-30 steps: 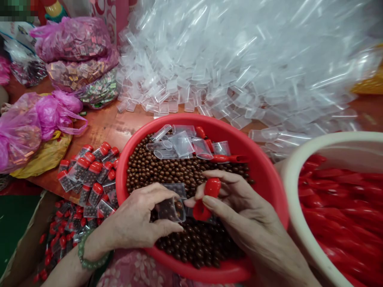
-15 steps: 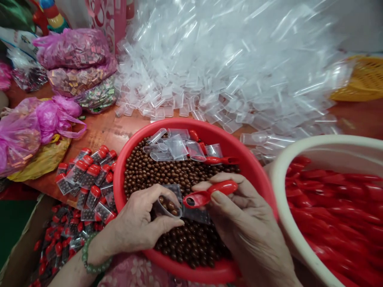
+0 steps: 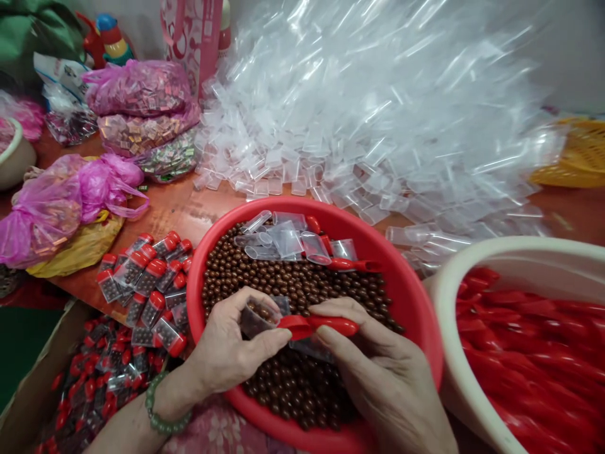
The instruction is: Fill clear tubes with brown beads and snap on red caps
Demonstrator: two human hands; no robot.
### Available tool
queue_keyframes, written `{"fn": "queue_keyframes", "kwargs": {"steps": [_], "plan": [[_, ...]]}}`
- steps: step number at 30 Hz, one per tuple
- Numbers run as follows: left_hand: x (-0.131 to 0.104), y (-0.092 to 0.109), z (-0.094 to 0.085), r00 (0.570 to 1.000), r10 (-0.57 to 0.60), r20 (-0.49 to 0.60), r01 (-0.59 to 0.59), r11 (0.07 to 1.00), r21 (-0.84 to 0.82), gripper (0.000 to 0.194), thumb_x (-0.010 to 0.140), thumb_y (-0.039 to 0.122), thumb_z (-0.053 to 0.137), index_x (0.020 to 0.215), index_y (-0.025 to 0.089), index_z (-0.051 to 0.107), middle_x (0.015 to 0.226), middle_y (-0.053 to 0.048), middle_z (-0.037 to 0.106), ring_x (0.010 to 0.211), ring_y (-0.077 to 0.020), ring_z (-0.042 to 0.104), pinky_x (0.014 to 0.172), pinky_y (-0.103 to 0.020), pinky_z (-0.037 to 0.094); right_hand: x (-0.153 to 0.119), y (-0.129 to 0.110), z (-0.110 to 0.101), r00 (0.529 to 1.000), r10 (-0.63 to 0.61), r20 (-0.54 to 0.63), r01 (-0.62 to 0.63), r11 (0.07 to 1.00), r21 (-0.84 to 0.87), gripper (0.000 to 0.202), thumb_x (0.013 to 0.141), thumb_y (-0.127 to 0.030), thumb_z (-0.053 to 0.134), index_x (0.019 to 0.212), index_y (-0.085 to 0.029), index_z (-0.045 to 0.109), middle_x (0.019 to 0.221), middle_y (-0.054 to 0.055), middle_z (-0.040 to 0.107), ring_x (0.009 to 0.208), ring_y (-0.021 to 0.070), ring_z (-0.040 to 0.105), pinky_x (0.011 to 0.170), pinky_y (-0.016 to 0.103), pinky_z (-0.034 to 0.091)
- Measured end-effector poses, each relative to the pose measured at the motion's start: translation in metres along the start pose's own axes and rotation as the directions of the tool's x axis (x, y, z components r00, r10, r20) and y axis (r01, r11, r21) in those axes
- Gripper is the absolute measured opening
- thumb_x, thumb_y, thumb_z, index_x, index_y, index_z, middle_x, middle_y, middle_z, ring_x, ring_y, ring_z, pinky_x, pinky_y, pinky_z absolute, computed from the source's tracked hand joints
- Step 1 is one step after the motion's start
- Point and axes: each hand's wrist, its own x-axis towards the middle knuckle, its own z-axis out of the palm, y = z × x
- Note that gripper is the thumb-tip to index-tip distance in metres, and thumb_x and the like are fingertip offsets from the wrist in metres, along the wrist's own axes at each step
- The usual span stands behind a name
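My left hand (image 3: 220,353), a green bead bracelet on its wrist, grips a clear plastic case (image 3: 254,320) with small brown balls inside. Its open mouth faces right. My right hand (image 3: 382,372) pinches a red plastic cap (image 3: 338,325) whose hollow end lies at that mouth, beside my left thumb. Another clear case (image 3: 309,348) shows partly below the cap, near my right fingers; what supports it is hidden. Both hands are over a red basin (image 3: 195,296) full of brown balls (image 3: 307,391). Empty clear cases (image 3: 286,241) and red caps (image 3: 344,263) lie on the balls.
Filled, red-capped cases (image 3: 151,277) are heaped left of the basin, more in a box (image 3: 33,378) below. A white tub (image 3: 442,315) of red caps stands right. Behind spreads a large pile of clear cases (image 3: 359,107). Pink bags (image 3: 142,94) sit back left.
My right hand has brought the red cap left and slightly down to the case's mouth, turning its hollow end toward it. The whole view has shifted a little.
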Motion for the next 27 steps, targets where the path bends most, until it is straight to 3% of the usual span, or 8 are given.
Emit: {"fn": "queue_keyframes", "kwargs": {"steps": [4, 8, 13, 17, 19, 22, 24, 27], "plan": [[0.001, -0.002, 0.002, 1.000, -0.014, 0.000, 0.014, 1.000, 0.017, 0.019, 0.074, 0.024, 0.070, 0.085, 0.015, 0.058, 0.074, 0.001, 0.059, 0.063, -0.0086, 0.050, 0.061, -0.021, 0.040, 0.003, -0.005, -0.001, 0.976, 0.191, 0.103, -0.211, 0.946, 0.246, 0.022, 0.076, -0.041, 0.078, 0.093, -0.026, 0.078, 0.066, 0.001, 0.062, 0.057, 0.0129, 0.058, 0.056, 0.024, 0.051], [-0.001, -0.006, 0.003, 0.994, 0.103, 0.045, -0.107, 0.991, 0.085, 0.017, 0.075, 0.019, 0.070, 0.088, 0.015, 0.059, 0.078, 0.000, 0.064, 0.068, -0.0103, 0.057, 0.066, -0.021, 0.045, 0.008, -0.001, -0.002, 0.908, 0.357, 0.220, -0.418, 0.803, 0.425, 0.032, 0.070, -0.041, 0.083, 0.096, -0.027, 0.073, 0.057, -0.003, 0.057, 0.044, 0.0076, 0.050, 0.045, 0.018, 0.044], [-0.003, -0.014, 0.002, 0.945, 0.318, 0.080, -0.327, 0.896, 0.300, 0.020, 0.076, 0.005, 0.059, 0.092, 0.016, 0.060, 0.077, 0.000, 0.065, 0.067, -0.0104, 0.059, 0.065, -0.020, 0.047, 0.010, 0.004, -0.007, 0.809, 0.494, 0.317, -0.584, 0.736, 0.342, 0.026, 0.068, -0.036, 0.086, 0.082, -0.021, 0.072, 0.061, -0.003, 0.062, 0.044, 0.0036, 0.050, 0.045, 0.013, 0.043], [-0.002, -0.023, 0.004, 0.813, 0.557, 0.170, -0.561, 0.670, 0.486, 0.028, 0.074, -0.002, 0.046, 0.094, 0.015, 0.055, 0.084, -0.004, 0.062, 0.077, -0.0157, 0.059, 0.071, -0.026, 0.051, 0.009, -0.002, -0.008, 0.772, 0.575, 0.273, -0.631, 0.746, 0.212, 0.036, 0.066, -0.035, 0.088, 0.095, -0.019, 0.074, 0.068, 0.000, 0.068, 0.051, 0.0050, 0.057, 0.052, 0.015, 0.048], [-0.001, -0.026, 0.005, 0.781, 0.593, 0.196, -0.587, 0.590, 0.554, 0.030, 0.073, -0.002, 0.043, 0.096, 0.015, 0.053, 0.087, -0.007, 0.060, 0.080, -0.0180, 0.058, 0.071, -0.029, 0.052, 0.009, -0.002, -0.005, 0.752, 0.600, 0.274, -0.654, 0.732, 0.192, 0.043, 0.060, -0.034, 0.091, 0.096, -0.020, 0.073, 0.075, 0.000, 0.070, 0.052, 0.0061, 0.059, 0.050, 0.016, 0.048], [-0.003, -0.026, 0.006, 0.778, 0.593, 0.207, -0.574, 0.537, 0.619, 0.031, 0.072, -0.003, 0.041, 0.095, 0.016, 0.050, 0.084, -0.005, 0.058, 0.076, -0.0180, 0.056, 0.068, -0.029, 0.052, 0.008, 0.001, 0.000, 0.733, 0.610, 0.302, -0.675, 0.707, 0.212, 0.041, 0.052, -0.033, 0.094, 0.080, -0.019, 0.068, 0.067, -0.004, 0.066, 0.049, 0.0050, 0.058, 0.049, 0.015, 0.047], [-0.004, -0.026, 0.007, 0.775, 0.594, 0.213, -0.565, 0.501, 0.656, 0.029, 0.072, -0.003, 0.040, 0.093, 0.017, 0.048, 0.082, -0.005, 0.057, 0.075, -0.0182, 0.056, 0.067, -0.030, 0.052, 0.005, 0.003, 0.001, 0.704, 0.625, 0.339, -0.704, 0.677, 0.214, 0.038, 0.056, -0.036, 0.093, 0.074, -0.017, 0.066, 0.060, -0.004, 0.064, 0.049, 0.0047, 0.058, 0.050, 0.014, 0.047], [-0.007, -0.027, 0.009, 0.762, 0.606, 0.227, -0.561, 0.443, 0.699, 0.028, 0.074, -0.002, 0.038, 0.092, 0.018, 0.047, 0.082, -0.005, 0.057, 0.075, -0.0192, 0.054, 0.067, -0.031, 0.052, 0.000, 0.003, 0.000, 0.660, 0.658, 0.362, -0.744, 0.639, 0.197, 0.037, 0.064, -0.042, 0.088, 0.080, -0.016, 0.068, 0.067, 0.001, 0.070, 0.057, 0.0082, 0.064, 0.055, 0.016, 0.051]]}}
